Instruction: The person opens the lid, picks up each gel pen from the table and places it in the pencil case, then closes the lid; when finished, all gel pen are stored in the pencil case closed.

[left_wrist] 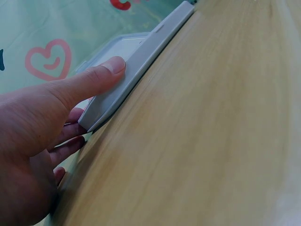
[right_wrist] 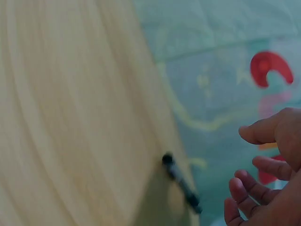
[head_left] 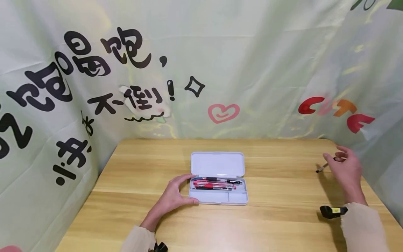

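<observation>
A white pencil case (head_left: 237, 197) lies on the table with its lid (head_left: 217, 163) raised at the back. Several pens (head_left: 214, 183), some pink or red and some dark, lie in its rear compartment. My left hand (head_left: 174, 193) grips the case's left end, the thumb (left_wrist: 101, 77) against the front wall and the fingers round the far side. Far to the right, my right hand (head_left: 347, 169) hovers over a pen (right_wrist: 181, 183) with dark ends on the table. In the right wrist view the thumb and fingers stand apart, and this pen lies outside them.
The wooden table (head_left: 277, 217) ends at the back and sides against a pale printed cloth (head_left: 267, 70) with lettering and a pink heart. Each wrist wears a small black camera (head_left: 332, 211).
</observation>
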